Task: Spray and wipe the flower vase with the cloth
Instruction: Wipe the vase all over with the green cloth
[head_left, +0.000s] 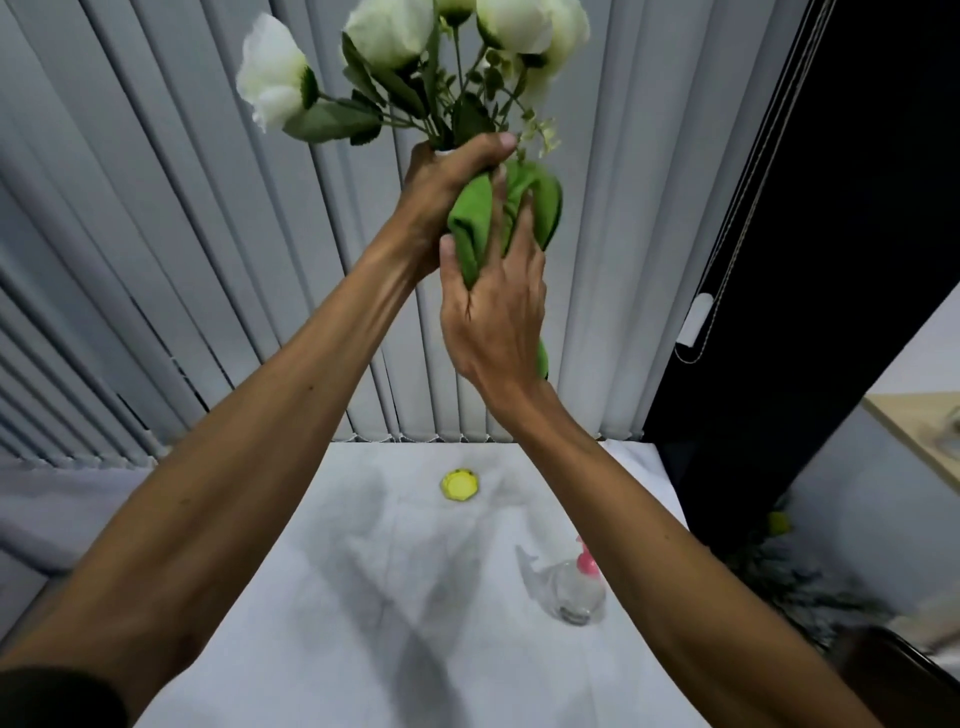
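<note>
The left hand (441, 187) closes around the neck of the flower vase (445, 152), lifting it well above the white-draped table (363, 597), probably so every side can be reached. Only a sliver of white rim shows, so its shape is hard to judge. The right hand (493, 312) curls its fingers over the bunched green cloth (506, 208), pressing it against the vase body for wiping. The clear spray bottle with a pink top (579, 587) lies on the table, set aside.
</note>
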